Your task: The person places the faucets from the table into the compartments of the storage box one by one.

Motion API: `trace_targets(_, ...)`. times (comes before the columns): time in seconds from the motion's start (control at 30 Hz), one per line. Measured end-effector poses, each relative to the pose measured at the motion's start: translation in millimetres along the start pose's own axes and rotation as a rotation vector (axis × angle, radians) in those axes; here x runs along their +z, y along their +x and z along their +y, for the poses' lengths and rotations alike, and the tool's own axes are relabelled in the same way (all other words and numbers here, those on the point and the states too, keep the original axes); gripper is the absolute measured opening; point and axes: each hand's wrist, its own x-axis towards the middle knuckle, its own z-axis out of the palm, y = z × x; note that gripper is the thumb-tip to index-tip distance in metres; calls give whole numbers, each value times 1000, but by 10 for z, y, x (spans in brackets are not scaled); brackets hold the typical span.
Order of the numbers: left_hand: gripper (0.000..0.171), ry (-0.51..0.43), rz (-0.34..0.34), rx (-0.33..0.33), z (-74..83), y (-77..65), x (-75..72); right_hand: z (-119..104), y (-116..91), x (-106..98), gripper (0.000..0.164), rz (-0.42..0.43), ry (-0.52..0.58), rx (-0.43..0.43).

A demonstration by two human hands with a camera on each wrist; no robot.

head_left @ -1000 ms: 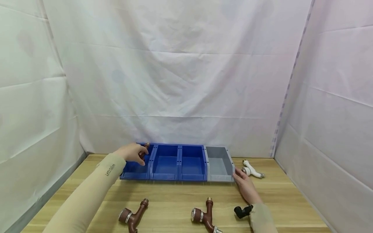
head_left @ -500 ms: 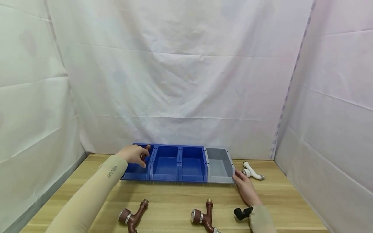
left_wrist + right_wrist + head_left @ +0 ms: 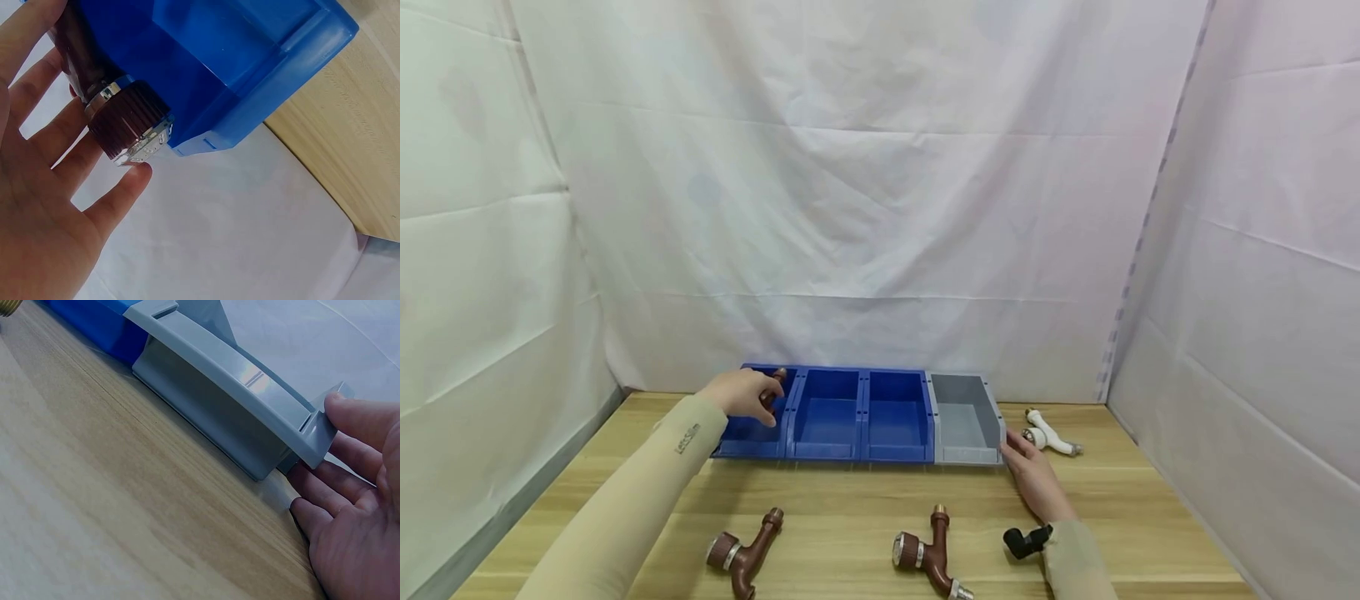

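Observation:
In the head view, my left hand [image 3: 742, 394] holds a brown faucet [image 3: 778, 377] at the leftmost blue bin [image 3: 748, 451]. Up close in the left wrist view, the faucet's ribbed knob [image 3: 130, 119] with its clear cap points toward my fingers, and its body runs up between thumb and fingers. Part of the faucet is hidden by the hand. My right hand [image 3: 1036, 482] grips the front right corner of the grey bin [image 3: 967, 457], thumb on the lip and the other fingers lower against its side.
Two more blue bins [image 3: 826, 454] stand joined between the outer ones. Two brown faucets, one on the left [image 3: 747, 562] and one further right [image 3: 934, 558], lie in front on the wooden table [image 3: 842, 500]. A black elbow-shaped piece [image 3: 1024, 543] lies by the right wrist; a white faucet [image 3: 1054, 439] lies behind that hand.

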Motion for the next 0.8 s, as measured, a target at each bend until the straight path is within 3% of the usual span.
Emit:
trace_targets(0.23,49,0,2,-14,-55,18,74,51,15,-1,61,3,19,-25)
trace_targets(0.8,51,-1,13,-6,-40,29,46,-57,-21,23,60,-6,33,-40)
